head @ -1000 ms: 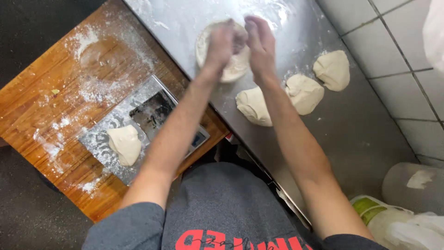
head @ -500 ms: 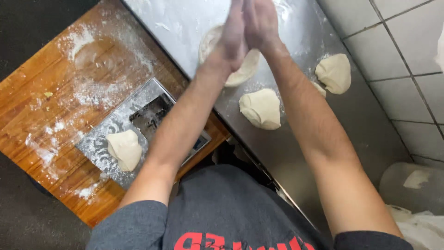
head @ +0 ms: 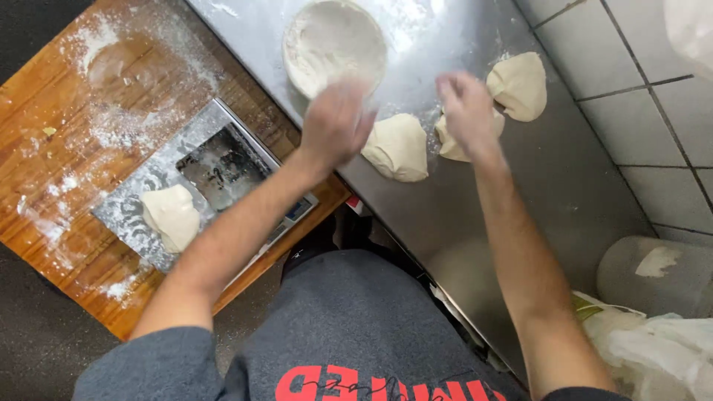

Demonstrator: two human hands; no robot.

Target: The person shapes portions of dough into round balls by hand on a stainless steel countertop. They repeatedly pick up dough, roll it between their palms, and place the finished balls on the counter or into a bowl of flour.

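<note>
A flattened round of dough lies on the floured steel counter. My left hand hovers just below it, fingers loosely curled, holding nothing. Three dough balls lie nearby: one between my hands, one partly hidden under my right hand, and one further right. My right hand is blurred, fingers apart, empty.
A flour-dusted wooden table on the left holds a digital scale with a piece of dough on it. A tiled wall runs along the right. A grey tub and plastic bags sit at lower right.
My hands were pressing the flat dough, then came together palm to palm above it. Now they have parted and dropped back toward me, leaving the round uncovered.
</note>
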